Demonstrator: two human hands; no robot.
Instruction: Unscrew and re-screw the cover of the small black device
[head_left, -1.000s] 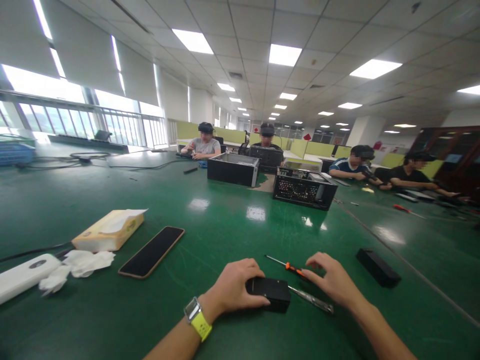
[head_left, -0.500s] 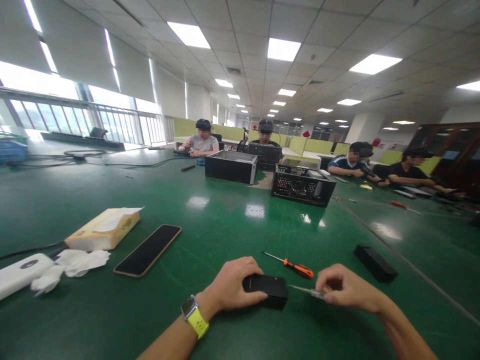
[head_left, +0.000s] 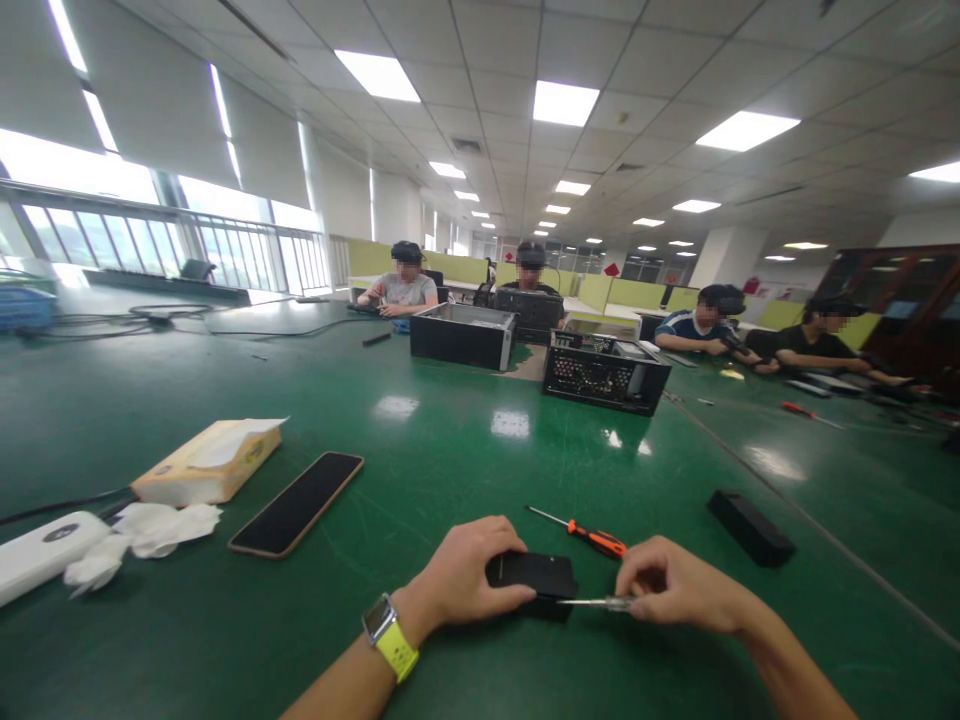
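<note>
On the green table (head_left: 442, 450), my left hand (head_left: 469, 572) grips a small black rectangular box (head_left: 541, 577) between thumb and fingers. A watch with a yellow-green strap is on that wrist. My right hand (head_left: 679, 583) pinches the clear handle of a thin screwdriver (head_left: 592, 602). Its metal tip is at the box's near right edge; whether it touches, I cannot tell. Just behind the box lies an orange and black screwdriver (head_left: 596, 538). A longer black block (head_left: 750, 527) rests to the right of my right hand.
To the left are a phone (head_left: 298, 503), a tissue pack (head_left: 210, 462), crumpled tissues (head_left: 161, 527) and a white device (head_left: 49, 555). Farther back stand a black computer case (head_left: 463, 340) and an opened one (head_left: 607, 375). Several people sit around the far side.
My right hand has moved left and slightly nearer, bringing the thin screwdriver's tip from beside the box to its near right edge. My left hand and the box stay put.
</note>
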